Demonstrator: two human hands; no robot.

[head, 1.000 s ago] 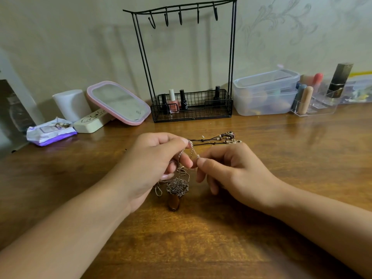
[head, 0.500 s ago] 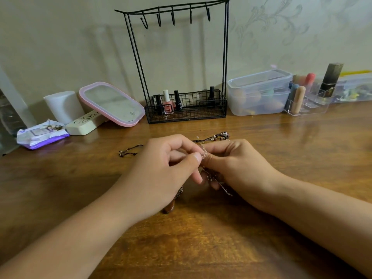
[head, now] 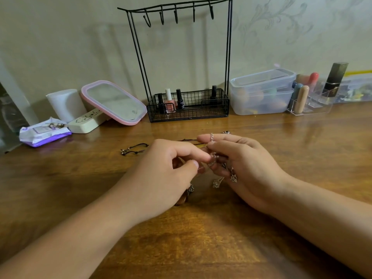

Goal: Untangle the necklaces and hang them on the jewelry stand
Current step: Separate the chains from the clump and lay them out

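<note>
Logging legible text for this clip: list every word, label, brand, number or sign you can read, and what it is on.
No text can be read with confidence.
White case: black scrawled marks, not legible.
Pink-framed mirror: small round mark near its lower edge, too small to read.
Purple-and-white packet: label blurred.
Black nail polish bottle in the jewelry stand basket: pale print, too small.
Dark lipstick tube: no print visible.

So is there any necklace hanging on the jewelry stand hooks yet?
No, the hooks on the jewelry stand are all bare.
</note>
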